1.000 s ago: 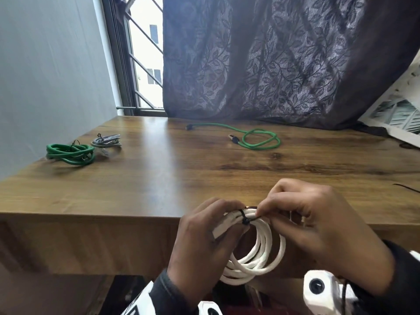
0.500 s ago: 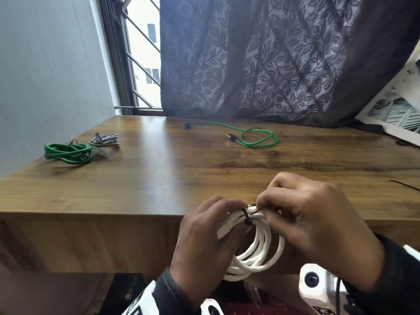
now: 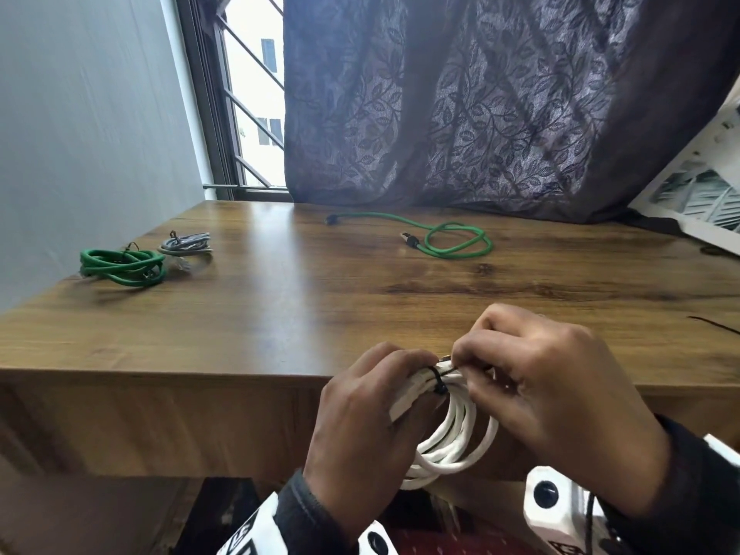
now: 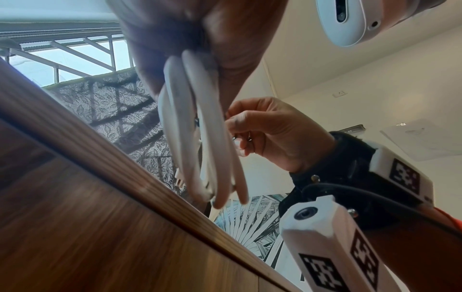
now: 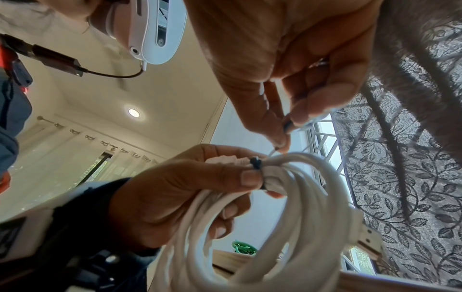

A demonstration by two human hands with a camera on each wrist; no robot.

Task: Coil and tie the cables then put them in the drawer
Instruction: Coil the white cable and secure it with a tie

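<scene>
A white coiled cable (image 3: 452, 438) hangs in front of the wooden table's front edge (image 3: 200, 374). My left hand (image 3: 416, 380) grips the coil at its top, fingers curled round the strands. A thin black tie (image 3: 438, 384) is wrapped round the bundle beside the left thumb. My right hand (image 3: 460, 364) pinches the tie's tail just right of the wrap. In the right wrist view the tie (image 5: 255, 163) sits against the left thumb (image 5: 250, 177), and the coil (image 5: 295, 207) ends in a white plug (image 5: 367, 239). The left wrist view shows the coil (image 4: 207, 138) edge-on.
On the table lie a loose green cable (image 3: 452, 240) at the back, plus a tied green coil (image 3: 120, 266) and a grey coil (image 3: 186, 246) at the left. A black tie (image 3: 712, 324) lies at the right edge. A dark curtain (image 3: 480, 114) hangs behind.
Both hands stay on the white coil. The right fingers have shifted slightly along the tie's tail, and the hands sit a touch higher against the table edge.
</scene>
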